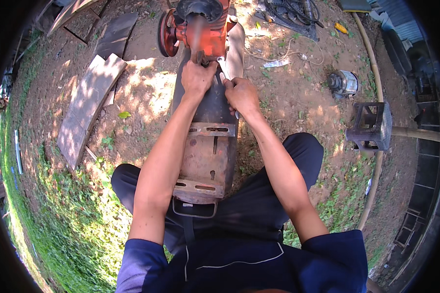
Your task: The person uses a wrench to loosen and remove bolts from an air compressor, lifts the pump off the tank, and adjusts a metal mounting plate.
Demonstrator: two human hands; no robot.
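A red-orange engine (203, 27) with a round flywheel sits at the far end of a long rusty metal frame (208, 156) on the ground. My left hand (196, 78) is closed against the engine's lower part, right under its casing. My right hand (240, 95) grips a slim metal tool (221, 66) whose tip points at the same spot on the engine. Both forearms reach forward over the frame, and my knees in dark trousers flank it. What the left hand's fingers hold is hidden.
Wooden planks (85, 107) lie on the dirt to the left. A small grey motor (344, 83) and a dark plastic crate stool (371, 124) stand at the right, beside a long bamboo pole (376, 161). Cables and parts (291, 14) lie behind the engine. Grass covers the lower left.
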